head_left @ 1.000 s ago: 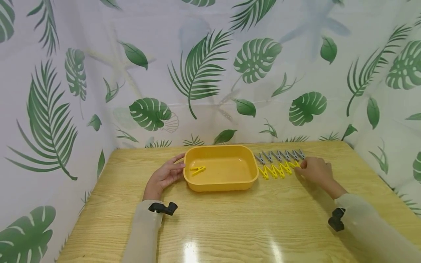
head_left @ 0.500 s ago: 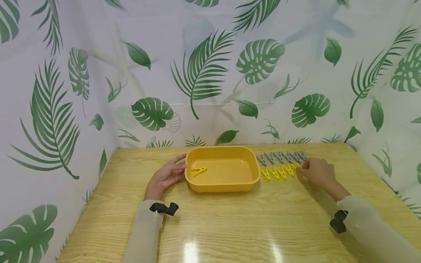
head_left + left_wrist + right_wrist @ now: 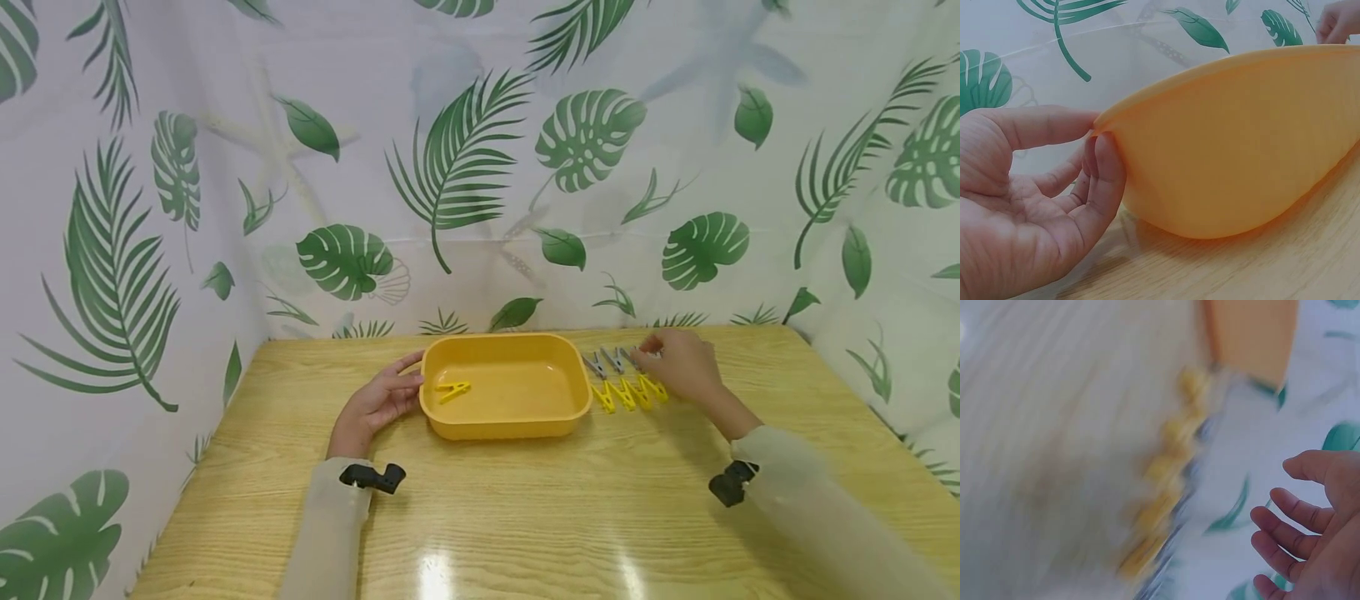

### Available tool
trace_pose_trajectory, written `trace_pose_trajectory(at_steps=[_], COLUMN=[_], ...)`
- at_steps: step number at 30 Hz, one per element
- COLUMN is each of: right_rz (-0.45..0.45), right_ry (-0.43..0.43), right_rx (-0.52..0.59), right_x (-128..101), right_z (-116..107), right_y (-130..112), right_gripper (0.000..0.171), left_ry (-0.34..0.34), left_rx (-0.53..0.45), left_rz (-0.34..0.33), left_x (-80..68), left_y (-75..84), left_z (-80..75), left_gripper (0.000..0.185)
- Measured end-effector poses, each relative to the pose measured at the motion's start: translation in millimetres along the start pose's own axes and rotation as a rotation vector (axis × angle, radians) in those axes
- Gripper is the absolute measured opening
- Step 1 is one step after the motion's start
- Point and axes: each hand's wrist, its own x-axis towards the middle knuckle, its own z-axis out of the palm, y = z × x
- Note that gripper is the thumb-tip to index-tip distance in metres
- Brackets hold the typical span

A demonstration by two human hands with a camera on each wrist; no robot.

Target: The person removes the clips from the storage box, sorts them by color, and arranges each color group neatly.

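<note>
My left hand (image 3: 375,408) holds the left end of a yellow plastic basin (image 3: 510,429), its thumb at the rim and curled fingers against the outer wall in the left wrist view. One yellow clothespin (image 3: 453,390) lies inside. My right hand (image 3: 681,365) hovers over the far part of two clothespin rows, overlapping them in the head view. Its fingers are spread with nothing between them in the right wrist view. Yellow clothespins (image 3: 625,393) form the nearer row, grey clothespins (image 3: 615,360) the farther one. In the right wrist view the yellow clothespins (image 3: 1163,472) are blurred.
The basin and clothespins stand toward the back of a wood-grain table (image 3: 510,517). A white leaf-print cloth (image 3: 480,167) closes off the back and both sides. Each wrist wears a black camera mount, such as the left mount (image 3: 372,477).
My right hand has left the right end of the yellow row and moved left, over the grey clothespins. My left hand and the basin stay in place.
</note>
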Motion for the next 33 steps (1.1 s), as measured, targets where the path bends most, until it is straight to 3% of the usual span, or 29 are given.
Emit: trace_pose_trajectory(at_steps=[10, 16, 24, 33], right_rz=[-0.178, -0.285, -0.292, -0.252], right_ry=[-0.003, -0.075, -0.210, -0.296], right_rx=[0.169, 0.173, 0.083, 0.011], right_x=[26, 33, 37, 34], right_z=[27, 54, 91, 115], right_y=[-107, -156, -191, -204], right_gripper=[0.021, 0.020, 0.030, 0.040], left_ry=[-0.019, -0.031, -0.040, -0.058], left_rx=[0.009, -0.009, -0.022, -0.017], left_rz=[0.019, 0.024, 0.017, 0.015], left_x=[-1.0, -0.1, 1.4, 1.8], left_y=[0.3, 0.8, 2.0, -0.1], left_z=[-2.3, -2.2, -4.3, -4.9], left_gripper=[0.064, 0.064, 0.063, 0.062])
